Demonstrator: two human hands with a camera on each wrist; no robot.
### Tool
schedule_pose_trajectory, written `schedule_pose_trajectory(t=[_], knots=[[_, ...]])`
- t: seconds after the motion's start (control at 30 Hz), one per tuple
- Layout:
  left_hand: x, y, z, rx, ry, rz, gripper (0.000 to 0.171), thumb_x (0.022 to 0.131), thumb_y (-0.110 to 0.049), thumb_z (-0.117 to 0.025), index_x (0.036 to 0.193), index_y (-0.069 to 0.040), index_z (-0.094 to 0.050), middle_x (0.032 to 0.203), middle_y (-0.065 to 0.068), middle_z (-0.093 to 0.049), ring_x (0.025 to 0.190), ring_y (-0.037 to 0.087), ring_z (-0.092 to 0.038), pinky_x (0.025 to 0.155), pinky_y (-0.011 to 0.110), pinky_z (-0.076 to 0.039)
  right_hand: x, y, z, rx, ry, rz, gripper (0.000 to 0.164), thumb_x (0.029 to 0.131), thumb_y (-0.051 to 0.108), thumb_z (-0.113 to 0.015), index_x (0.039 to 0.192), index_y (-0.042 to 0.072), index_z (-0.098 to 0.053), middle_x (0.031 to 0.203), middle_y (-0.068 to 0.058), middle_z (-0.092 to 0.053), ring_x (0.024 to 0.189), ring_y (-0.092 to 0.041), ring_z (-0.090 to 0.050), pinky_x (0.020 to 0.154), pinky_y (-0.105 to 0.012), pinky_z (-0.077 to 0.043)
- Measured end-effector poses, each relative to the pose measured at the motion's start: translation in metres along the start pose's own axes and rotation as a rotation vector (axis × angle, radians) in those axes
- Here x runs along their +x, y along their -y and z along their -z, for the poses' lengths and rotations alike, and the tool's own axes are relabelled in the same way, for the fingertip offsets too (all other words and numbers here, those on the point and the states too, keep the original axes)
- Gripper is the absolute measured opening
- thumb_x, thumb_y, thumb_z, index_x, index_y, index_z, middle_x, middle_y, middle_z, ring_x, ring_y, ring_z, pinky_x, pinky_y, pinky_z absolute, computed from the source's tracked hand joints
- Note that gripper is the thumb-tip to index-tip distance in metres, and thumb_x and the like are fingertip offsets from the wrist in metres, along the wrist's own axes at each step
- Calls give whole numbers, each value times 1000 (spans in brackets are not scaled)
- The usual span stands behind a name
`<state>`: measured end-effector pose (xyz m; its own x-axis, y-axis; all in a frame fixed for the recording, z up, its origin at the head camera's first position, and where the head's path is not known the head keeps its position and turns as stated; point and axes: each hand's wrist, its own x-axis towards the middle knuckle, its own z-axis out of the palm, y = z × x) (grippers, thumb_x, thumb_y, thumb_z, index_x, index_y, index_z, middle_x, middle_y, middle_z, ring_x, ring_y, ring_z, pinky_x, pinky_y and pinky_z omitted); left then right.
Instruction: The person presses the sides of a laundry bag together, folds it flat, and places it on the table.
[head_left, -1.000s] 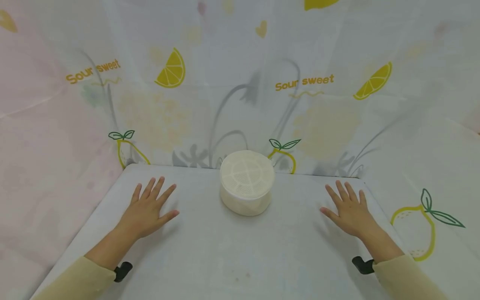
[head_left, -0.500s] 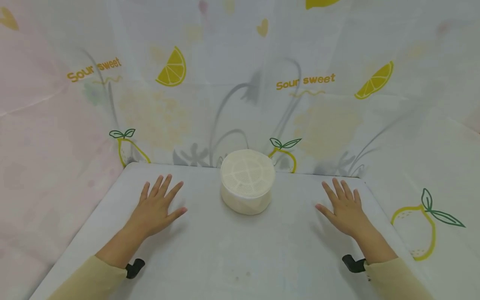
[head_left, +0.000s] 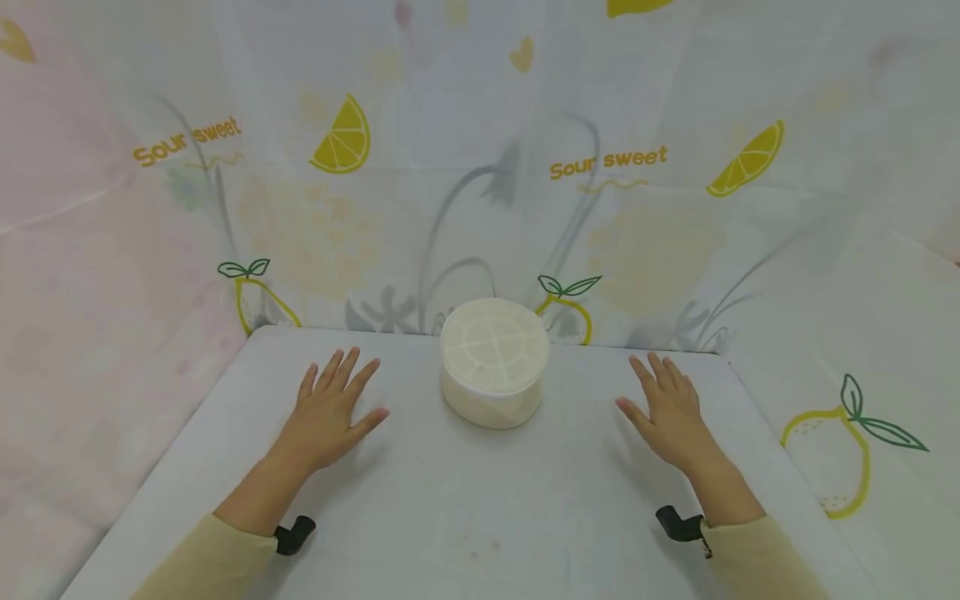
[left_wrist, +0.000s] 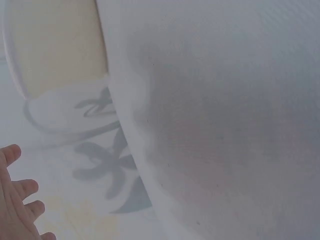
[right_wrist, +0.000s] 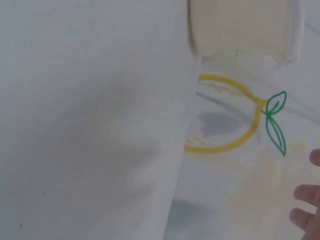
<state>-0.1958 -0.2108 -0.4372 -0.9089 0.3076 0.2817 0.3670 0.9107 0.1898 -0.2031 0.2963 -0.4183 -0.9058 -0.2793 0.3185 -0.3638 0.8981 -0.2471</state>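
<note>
A cream, drum-shaped container (head_left: 495, 354) with a pale mesh-patterned round top stands on the white table, near its back edge. In the left wrist view the side of the cream container (left_wrist: 57, 45) shows at the upper left; in the right wrist view the container (right_wrist: 242, 27) is at the top. To its left my left hand (head_left: 324, 421) hovers over the table, fingers spread and straight, holding nothing. On the other side my right hand (head_left: 671, 421) is raised likewise, fingers extended, thumb toward the container. Both hands are apart from it.
The white table (head_left: 480, 508) reaches back to a hanging cloth (head_left: 420, 217) printed with lemons and lettering. More cloth drapes along the left and right sides. A black piece (head_left: 296, 535) sticks out at the left sleeve cuff, and a similar black piece (head_left: 678, 525) at the right.
Both hands have moved inward toward the cream container, the left one rightward and the right one leftward. The right hand's fingers are closer together. The container has stayed in place.
</note>
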Motion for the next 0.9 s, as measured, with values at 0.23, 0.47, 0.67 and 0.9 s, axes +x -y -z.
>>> schedule_pose_trajectory(t=[0.23, 0.47, 0.67, 0.9], knots=[[9, -9, -8, -35, -37, -18, 76, 98, -59, -52, 156, -14, -34, 163, 20, -22, 150, 41, -13, 117, 63, -8, 7, 12, -13, 85, -129, 59, 61, 103, 36, -55, 148, -3, -41, 150, -33, -35, 139, -54, -25, 105, -73, -21], [20, -19, -18, -101, -90, -32, 73, 99, -56, -51, 155, -12, -35, 162, 20, -26, 148, 43, -19, 116, 63, -13, 15, 25, -26, 175, -194, 76, 53, 103, 31, -57, 145, 0, -46, 150, -29, -38, 136, -51, -31, 106, -69, -25], [27, -30, -22, -157, -122, -51, 70, 100, -53, -51, 155, -11, -35, 160, 20, -29, 146, 42, -23, 117, 61, -14, 23, 39, -37, 251, -225, 73, 49, 103, 29, -56, 144, 2, -48, 149, -26, -41, 136, -48, -32, 105, -67, -30], [37, -45, -28, -224, -171, -71, 67, 101, -50, -51, 153, -10, -36, 157, 21, -33, 143, 42, -30, 114, 62, -20, 31, 51, -45, 323, -249, 31, 48, 101, 24, -60, 142, 1, -49, 148, -26, -42, 137, -47, -34, 107, -65, -30]])
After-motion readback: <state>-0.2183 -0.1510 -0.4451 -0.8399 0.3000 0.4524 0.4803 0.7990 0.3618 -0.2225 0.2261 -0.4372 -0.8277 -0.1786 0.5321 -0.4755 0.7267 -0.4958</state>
